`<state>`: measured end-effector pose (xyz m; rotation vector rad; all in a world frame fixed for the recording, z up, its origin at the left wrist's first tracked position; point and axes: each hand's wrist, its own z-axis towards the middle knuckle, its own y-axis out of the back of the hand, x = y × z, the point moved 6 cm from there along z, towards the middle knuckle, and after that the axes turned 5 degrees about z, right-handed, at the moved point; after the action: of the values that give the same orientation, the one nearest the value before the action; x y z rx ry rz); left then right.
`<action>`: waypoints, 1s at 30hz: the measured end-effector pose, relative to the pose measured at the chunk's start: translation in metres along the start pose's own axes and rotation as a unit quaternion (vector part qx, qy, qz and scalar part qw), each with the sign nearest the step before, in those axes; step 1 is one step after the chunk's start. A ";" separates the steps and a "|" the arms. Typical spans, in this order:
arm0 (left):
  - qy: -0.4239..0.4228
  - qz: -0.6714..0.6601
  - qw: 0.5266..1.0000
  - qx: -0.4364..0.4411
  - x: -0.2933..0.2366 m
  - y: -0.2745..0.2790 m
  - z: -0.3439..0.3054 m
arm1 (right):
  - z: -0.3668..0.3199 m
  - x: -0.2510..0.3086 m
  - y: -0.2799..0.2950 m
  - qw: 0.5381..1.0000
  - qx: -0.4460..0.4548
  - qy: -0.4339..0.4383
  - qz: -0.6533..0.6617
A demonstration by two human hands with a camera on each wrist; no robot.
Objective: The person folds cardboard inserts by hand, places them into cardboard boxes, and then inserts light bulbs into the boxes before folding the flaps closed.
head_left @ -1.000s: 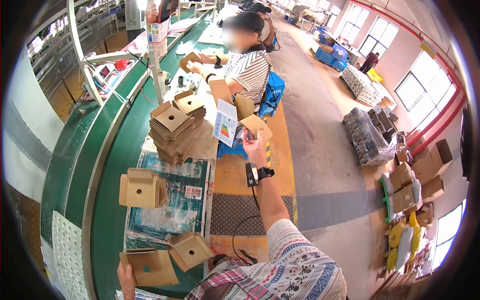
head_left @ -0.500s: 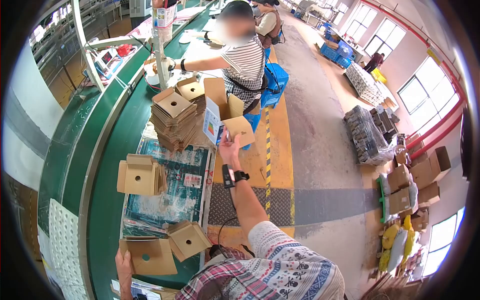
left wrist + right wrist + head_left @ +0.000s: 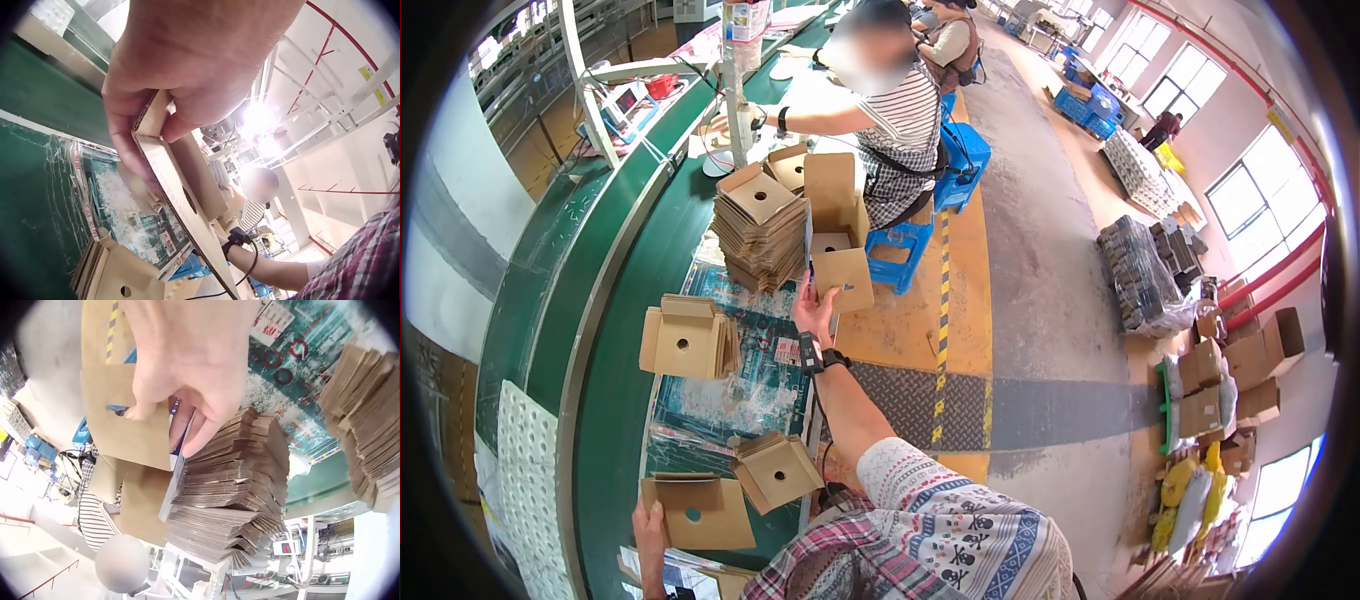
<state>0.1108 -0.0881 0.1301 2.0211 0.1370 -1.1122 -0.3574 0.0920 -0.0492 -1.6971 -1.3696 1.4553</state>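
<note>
Right hand (image 3: 812,310) is clenched on the lower flap of a flattened carton (image 3: 838,235): in the right wrist view the flap is pinched between thumb and fingers (image 3: 187,434), with the carton's white printed face against the fingertips. The carton is held upright at arm's reach, just beside the tall stack of flat cartons (image 3: 760,225). Contact with the stack looks likely in the wrist view, but it cannot be confirmed. Left hand (image 3: 648,530) is closed on the near left edge of a cardboard insert with a round hole (image 3: 700,512), and the board edge is seen wrapped by the fingers (image 3: 125,140). The insert sits low at the near end of the surface (image 3: 710,400), close to the body, beside a second holed insert (image 3: 778,470). Whether it rests on the surface or is lifted cannot be told. The two held pieces are well apart, with another pile of inserts (image 3: 685,340) between them on the left. Handling, as judged: both pieces are corrugated board, so light, dry and not slippery. They should be stiff across a panel but hinge at the creases, so the carton's free flaps are expected to swing. Edges and corners are likely to crush under a hard pinch. A hold on a flat panel close to a crease is preferred over a flap tip.
</note>
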 end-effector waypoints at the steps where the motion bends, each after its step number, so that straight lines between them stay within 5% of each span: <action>1: -0.002 -0.018 1.000 0.017 0.008 -0.002 0.002 | 0.000 -0.001 0.003 1.000 0.002 -0.010 -0.010; 5: -0.031 -0.059 0.995 0.076 0.017 -0.007 0.008 | -0.017 -0.009 0.005 0.995 -0.061 -0.050 -0.059; 12: -0.050 -0.090 0.992 0.074 -0.030 -0.012 -0.002 | -0.053 -0.008 0.004 0.942 -0.029 -0.175 -0.284; 19: -0.054 -0.099 0.990 0.080 -0.011 -0.014 0.001 | -0.073 0.019 -0.001 0.800 -0.041 -0.252 -0.544; 21: -0.050 -0.131 0.986 0.089 -0.008 -0.016 -0.001 | -0.080 0.032 -0.002 0.748 -0.022 -0.265 -0.608; 25: -0.072 -0.151 0.981 0.103 0.007 -0.016 -0.001 | -0.114 0.018 -0.059 0.461 0.147 -0.306 -0.820; 27: -0.061 -0.124 0.985 0.098 0.022 -0.013 0.001 | -0.114 -0.006 -0.151 0.511 0.281 -0.186 -0.791; 29: -0.055 -0.136 0.985 0.095 0.009 -0.012 -0.005 | -0.027 0.034 -0.207 0.385 0.198 0.170 -0.885; 30: -0.058 -0.143 0.984 0.093 0.002 -0.012 -0.004 | -0.005 0.027 -0.198 0.285 0.196 0.158 -0.925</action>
<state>0.1094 -0.0777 0.1225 2.1416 0.2795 -1.4663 -0.4259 0.1887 0.1115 0.5522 -1.2498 -0.1830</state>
